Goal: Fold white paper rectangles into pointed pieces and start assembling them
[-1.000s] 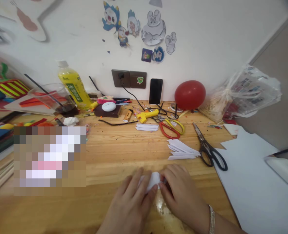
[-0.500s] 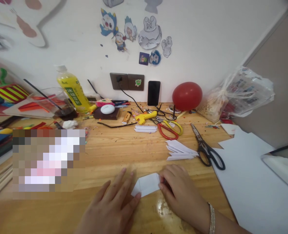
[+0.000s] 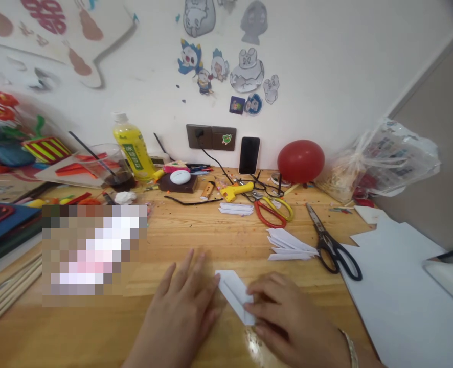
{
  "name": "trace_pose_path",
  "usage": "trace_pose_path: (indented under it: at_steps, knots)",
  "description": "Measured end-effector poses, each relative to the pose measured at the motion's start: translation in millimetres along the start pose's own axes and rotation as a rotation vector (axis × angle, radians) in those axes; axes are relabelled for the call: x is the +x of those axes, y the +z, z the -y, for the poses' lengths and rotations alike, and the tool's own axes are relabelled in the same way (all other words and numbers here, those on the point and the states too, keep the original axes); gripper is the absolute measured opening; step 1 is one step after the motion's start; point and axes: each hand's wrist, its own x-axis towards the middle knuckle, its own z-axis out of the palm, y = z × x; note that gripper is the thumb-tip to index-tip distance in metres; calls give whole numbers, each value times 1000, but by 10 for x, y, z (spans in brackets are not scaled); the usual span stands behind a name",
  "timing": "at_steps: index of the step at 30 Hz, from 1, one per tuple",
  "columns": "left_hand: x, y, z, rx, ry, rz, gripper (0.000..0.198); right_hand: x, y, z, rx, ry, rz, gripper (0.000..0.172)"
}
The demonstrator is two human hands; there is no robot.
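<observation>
A small folded white paper (image 3: 234, 295) lies slanted on the wooden table between my hands, with a crease or flap along its length. My left hand (image 3: 184, 301) rests flat with fingers spread, its index fingertip touching the paper's upper left corner. The fingers of my right hand (image 3: 284, 309) are bent and pinch the paper's right edge. Beyond my right hand sits a fan of folded white strips (image 3: 290, 245), touching the handle of the black scissors (image 3: 330, 245). Another small stack of folded strips (image 3: 236, 208) lies farther back.
Red and yellow-handled scissors (image 3: 274, 210), a yellow glue gun (image 3: 236, 190), a phone (image 3: 249, 155) and a red balloon (image 3: 300, 161) stand or lie toward the wall. White sheets (image 3: 406, 291) cover the right side. At left are a bottle (image 3: 134, 151), a cup (image 3: 117, 176) and wooden sticks (image 3: 14, 294).
The paper has turned from nearly crosswise to a steep slant, and its right end is now lower. My right hand has moved down slightly with it. The camera view has shifted.
</observation>
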Motion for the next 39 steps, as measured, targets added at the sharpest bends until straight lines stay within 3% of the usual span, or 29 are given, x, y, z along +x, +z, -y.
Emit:
trace_pose_path:
  at_steps: [5,9,12,15,19,22,26,32,35,39]
  knots:
    - [-18,132,-100,-22,85,-18,54,3,110,37,128,-356,53,22]
    - [12,163,-125,-73,222,36,67,24,41,-10,75,-200,-55,27]
    - [47,156,-61,-88,139,0,79,34,-6,-51,-94,-193,-19,32]
    - [81,88,31,-91,17,-133,63,15,21,-76,-239,-192,-26,26]
    - [129,-48,34,-272,134,-204,21,-29,75,-85,-336,-45,-84,19]
    - [160,-57,-42,-377,184,-165,26,-33,85,-97,-365,17,-90,19]
    - [161,30,-85,-393,180,-153,34,-22,96,-135,-342,-46,-120,14]
    - [135,-2,-61,-316,214,-94,13,-36,69,-168,-218,-33,-118,24]
    - [139,-24,-66,-299,225,-74,7,-25,20,-180,-165,-14,-105,14]
    - [150,-21,-64,-305,241,-66,9,-6,2,-209,-217,-114,-114,6]
